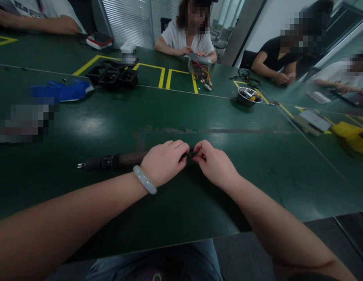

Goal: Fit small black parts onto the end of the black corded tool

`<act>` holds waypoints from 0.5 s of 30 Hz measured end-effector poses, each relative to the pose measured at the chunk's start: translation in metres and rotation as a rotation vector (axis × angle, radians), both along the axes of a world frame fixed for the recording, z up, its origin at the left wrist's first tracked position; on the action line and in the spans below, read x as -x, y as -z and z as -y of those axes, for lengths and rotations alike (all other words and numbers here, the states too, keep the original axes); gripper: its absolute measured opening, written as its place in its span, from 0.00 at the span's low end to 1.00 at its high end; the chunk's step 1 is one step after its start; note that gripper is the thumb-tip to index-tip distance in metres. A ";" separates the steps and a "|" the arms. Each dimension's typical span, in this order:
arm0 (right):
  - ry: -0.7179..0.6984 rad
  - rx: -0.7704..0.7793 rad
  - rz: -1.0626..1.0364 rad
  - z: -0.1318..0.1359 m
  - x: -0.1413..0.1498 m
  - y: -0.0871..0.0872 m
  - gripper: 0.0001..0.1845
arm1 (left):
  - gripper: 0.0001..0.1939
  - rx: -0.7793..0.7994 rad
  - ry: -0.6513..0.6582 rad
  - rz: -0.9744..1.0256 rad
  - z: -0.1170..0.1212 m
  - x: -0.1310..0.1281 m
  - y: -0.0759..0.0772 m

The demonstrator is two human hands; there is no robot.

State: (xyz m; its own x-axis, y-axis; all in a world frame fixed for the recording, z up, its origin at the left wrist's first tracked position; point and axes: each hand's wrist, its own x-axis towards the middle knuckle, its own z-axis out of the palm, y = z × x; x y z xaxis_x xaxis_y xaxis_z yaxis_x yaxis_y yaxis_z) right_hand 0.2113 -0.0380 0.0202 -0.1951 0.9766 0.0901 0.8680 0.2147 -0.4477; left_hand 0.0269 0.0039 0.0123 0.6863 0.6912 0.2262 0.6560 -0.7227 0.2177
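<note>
Blue jeans (pixel 200 255) at six o'clock on my remote feed, tucked below the edge of the green table (pixel 181 210). Just beyond, I have the left hand (pixel 165 162), pale bangle (pixel 145 180) at its wrist, fingers curled around the right end of a dark tool (pixel 130 159). That tool lies along the tabletop, silver tip aimed at nine o'clock. Close by, the right hand (pixel 218 166) pinches a small dark piece (pixel 192 154) between thumb and fingertips, right at the tool's end; my view's too dim to say what it is.

Out at three, a yellow bag (pixel 351 136). Metal bowl (pixel 242 100) at two, small things inside. Toward ten, a crumpled blue glove (pixel 63 90), and behind it black trays (pixel 111 76). Farther, at twelve, a co-worker in white (pixel 169 37) has both hands by a grey box (pixel 199 58) trailing coloured wires (pixel 202 72).
</note>
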 end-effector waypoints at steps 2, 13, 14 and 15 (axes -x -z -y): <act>0.004 -0.001 -0.003 0.000 0.000 0.000 0.10 | 0.07 0.003 -0.003 -0.005 0.000 0.000 0.000; -0.018 -0.017 0.013 0.000 0.002 0.002 0.10 | 0.05 -0.032 -0.002 -0.031 0.000 -0.001 -0.001; -0.015 -0.019 0.009 0.000 0.003 0.002 0.10 | 0.05 -0.035 -0.005 -0.034 0.000 -0.001 -0.001; -0.010 -0.023 0.005 0.000 0.003 0.003 0.10 | 0.05 -0.038 -0.008 -0.038 0.000 -0.001 -0.001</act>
State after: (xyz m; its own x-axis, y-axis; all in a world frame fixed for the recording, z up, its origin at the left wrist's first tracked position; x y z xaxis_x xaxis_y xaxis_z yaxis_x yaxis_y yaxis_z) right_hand 0.2079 -0.0383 0.0171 -0.2057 0.9722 0.1115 0.8681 0.2339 -0.4379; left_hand 0.0281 0.0042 0.0134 0.6893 0.6883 0.2260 0.6692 -0.7245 0.1651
